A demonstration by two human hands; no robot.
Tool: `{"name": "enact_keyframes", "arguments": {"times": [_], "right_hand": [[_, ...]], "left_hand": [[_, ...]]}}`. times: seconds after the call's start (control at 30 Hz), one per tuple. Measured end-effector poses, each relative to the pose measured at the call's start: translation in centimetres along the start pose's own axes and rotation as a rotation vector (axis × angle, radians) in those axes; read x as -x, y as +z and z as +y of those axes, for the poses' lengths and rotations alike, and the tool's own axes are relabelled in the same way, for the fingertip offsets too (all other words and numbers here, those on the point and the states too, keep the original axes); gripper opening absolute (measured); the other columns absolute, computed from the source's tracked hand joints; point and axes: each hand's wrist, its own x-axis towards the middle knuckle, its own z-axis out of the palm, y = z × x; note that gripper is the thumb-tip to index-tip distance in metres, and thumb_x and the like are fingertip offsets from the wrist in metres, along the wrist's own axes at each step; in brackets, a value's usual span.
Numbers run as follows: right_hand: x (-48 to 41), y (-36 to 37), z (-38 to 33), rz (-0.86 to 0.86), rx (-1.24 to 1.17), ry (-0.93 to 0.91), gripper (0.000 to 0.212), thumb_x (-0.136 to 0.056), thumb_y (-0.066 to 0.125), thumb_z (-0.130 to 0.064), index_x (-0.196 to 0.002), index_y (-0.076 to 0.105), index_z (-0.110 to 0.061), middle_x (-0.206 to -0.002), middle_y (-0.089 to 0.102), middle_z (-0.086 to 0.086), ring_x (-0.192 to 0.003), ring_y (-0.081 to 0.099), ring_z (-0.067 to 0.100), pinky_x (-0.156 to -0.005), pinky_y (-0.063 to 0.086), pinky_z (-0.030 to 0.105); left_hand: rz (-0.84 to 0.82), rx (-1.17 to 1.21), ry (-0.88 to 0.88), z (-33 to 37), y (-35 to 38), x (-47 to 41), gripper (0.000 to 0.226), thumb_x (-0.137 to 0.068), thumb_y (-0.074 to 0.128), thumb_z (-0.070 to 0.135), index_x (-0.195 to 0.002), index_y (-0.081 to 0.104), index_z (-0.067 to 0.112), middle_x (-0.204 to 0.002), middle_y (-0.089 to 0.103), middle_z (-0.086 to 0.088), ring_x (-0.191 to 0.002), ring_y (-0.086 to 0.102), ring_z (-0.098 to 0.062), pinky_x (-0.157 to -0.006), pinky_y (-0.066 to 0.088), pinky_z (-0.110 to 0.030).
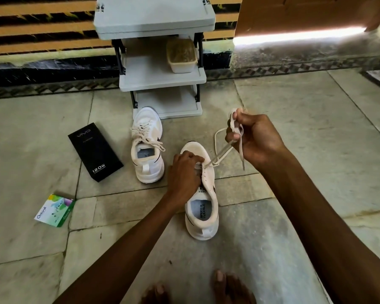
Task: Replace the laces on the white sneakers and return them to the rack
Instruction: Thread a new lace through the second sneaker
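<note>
Up high, the right hand [255, 139] pinches a bunched cream lace [241, 155] in its curled fingers. The lace runs down to the front holes of a white sneaker [203, 207], where the left hand [184, 174] grips the shoe's top. This sneaker lies on the stone floor [294, 128], its toe pointing away toward the grey rack [162, 77] by the wall. Its insole reads "SPEED & FLEXIBLE". A second sneaker [147, 150], laced, stands to the left and points the same way. A black box [96, 152] says "vivo" and "120W". A small box [54, 210] says "Odonil".
</note>
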Motion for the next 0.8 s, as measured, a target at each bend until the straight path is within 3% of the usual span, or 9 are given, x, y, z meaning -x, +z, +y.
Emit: {"name": "enact_keyframes", "arguments": {"times": [0.1,0.2,0.27,0.37,0.43,0.5,0.6,0.67,0.8], "right_hand": [[-0.2,-1.4,1.3,0.164,0.445,0.067,0.030,-0.098,0.052,-0.026,-0.071,0.057,-0.015,-0.061,0.045,-0.002,-0.048,0.038,0.009,-0.047,0.031,0.022],[-0.5,-4.2,3.8,0.353,0.977,0.042,0.030,-0.090,0.059,-0.029,-0.065,0.065,-0.014,-0.059,0.059,-0.002,-0.054,0.050,0.015,-0.053,0.039,0.027],[-1.0,-6.4,5.4,0.418,1.398,0.118,0.021,-0.083,0.063,-0.027,-0.073,0.070,-0.010,-0.071,0.067,0.005,-0.067,0.064,0.023,-0.059,0.045,0.027],[-1.0,-8.7,7.1,0.420,1.736,0.316,0.016,-0.080,0.067,-0.021,-0.090,0.064,-0.009,-0.099,0.064,0.012,-0.093,0.064,0.031,-0.067,0.044,0.028],[-1.0,-9.1,7.5,0.434,1.823,0.272,0.015,-0.079,0.065,-0.013,-0.093,0.064,-0.010,-0.106,0.062,0.011,-0.097,0.062,0.032,-0.070,0.046,0.030],[-1.7,-9.1,7.5,0.393,1.789,0.032,0.015,-0.080,0.066,-0.011,-0.094,0.067,-0.015,-0.105,0.062,0.007,-0.096,0.062,0.029,-0.071,0.045,0.030],[-2.8,-7.9,7.5,0.055,1.587,-0.299,0.020,-0.080,0.074,-0.016,-0.098,0.072,-0.026,-0.102,0.064,0.001,-0.089,0.063,0.019,-0.072,0.049,0.031],[-3.3,-6.5,8.1,-0.114,1.586,-0.363,0.019,-0.081,0.076,-0.018,-0.098,0.074,-0.027,-0.101,0.064,0.000,-0.088,0.062,0.015,-0.075,0.052,0.033],[-4.2,-5.2,9.3,-0.125,1.768,-0.482,0.015,-0.080,0.071,-0.013,-0.086,0.073,-0.026,-0.098,0.063,-0.003,-0.095,0.058,0.018,-0.069,0.050,0.033]], "left_hand": [[-0.025,0.020,-0.005,-0.5,0.2,-0.3,0.037,-0.081,0.064,0.014,-0.118,0.067,0.020,-0.124,0.057,-0.002,-0.114,0.046,-0.027,-0.093,0.041,-0.037],[-0.039,0.101,-0.036,-1.2,0.1,-0.9,0.033,-0.078,0.068,0.018,-0.111,0.070,0.022,-0.117,0.059,0.001,-0.114,0.050,-0.025,-0.090,0.034,-0.025],[-0.067,0.152,-0.088,-1.2,-0.3,-1.0,0.033,-0.077,0.071,0.017,-0.109,0.069,0.022,-0.116,0.055,0.004,-0.116,0.048,-0.020,-0.086,0.029,-0.018],[-0.083,0.196,-0.125,-1.0,-0.8,-1.0,0.035,-0.075,0.069,0.012,-0.109,0.067,0.020,-0.117,0.050,0.003,-0.115,0.048,-0.020,-0.085,0.030,-0.017],[-0.076,0.178,-0.143,-0.9,-1.2,-1.0,0.035,-0.077,0.065,0.010,-0.111,0.066,0.019,-0.116,0.050,-0.001,-0.111,0.052,-0.021,-0.083,0.033,-0.019],[-0.066,0.158,-0.171,-0.9,-1.6,-0.9,0.034,-0.077,0.065,0.011,-0.111,0.065,0.019,-0.110,0.050,0.000,-0.105,0.056,-0.022,-0.082,0.038,-0.022],[-0.060,0.144,-0.231,-0.8,-2.1,-0.8,0.030,-0.076,0.068,0.016,-0.105,0.065,0.019,-0.101,0.053,0.003,-0.099,0.059,-0.021,-0.081,0.042,-0.026],[-0.078,0.140,-0.266,-0.7,-2.4,-0.7,0.030,-0.075,0.071,0.021,-0.104,0.065,0.019,-0.103,0.059,0.000,-0.098,0.059,-0.021,-0.078,0.042,-0.026],[-0.123,0.121,-0.271,-0.4,-3.1,-0.6,0.039,-0.072,0.077,0.029,-0.107,0.062,0.019,-0.105,0.064,-0.002,-0.098,0.061,-0.021,-0.075,0.042,-0.026]]}}
